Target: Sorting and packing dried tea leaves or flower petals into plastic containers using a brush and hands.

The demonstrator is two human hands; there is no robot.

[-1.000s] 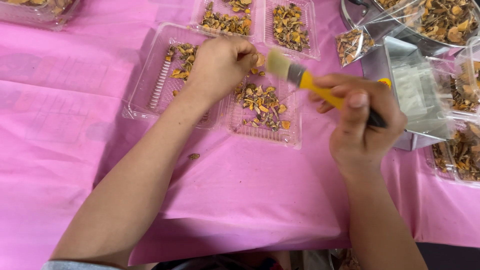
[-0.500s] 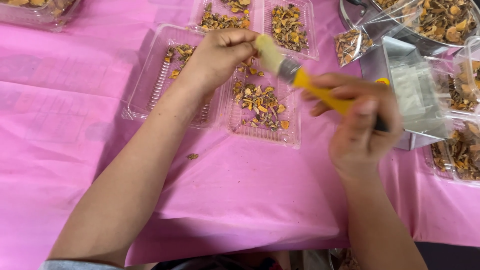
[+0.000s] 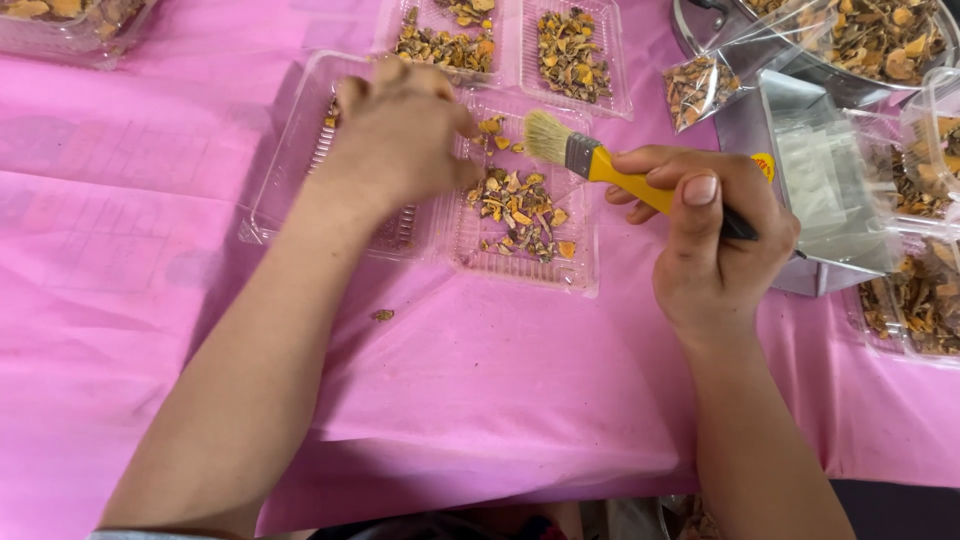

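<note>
Clear hinged clamshell (image 3: 520,215) of orange-brown dried bits lies open at centre; another (image 3: 505,45) behind. A filled clear bag (image 3: 700,88) lies right; more tubs (image 3: 915,290) far right.

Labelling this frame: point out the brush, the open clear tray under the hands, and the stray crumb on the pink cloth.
brush (image 3: 590,160), head view, on the metal band between bristles and yellow handle.
open clear tray (image 3: 520,262), head view, on its near rim.
stray crumb (image 3: 383,315), head view, on its middle.

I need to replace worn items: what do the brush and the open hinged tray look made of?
Brush: glossy yellow handle, probably plastic, a shiny metal ferrule, pale bristles.
Tray: thin clear plastic; the pink table cover shows through it and its ribs glint.
</note>
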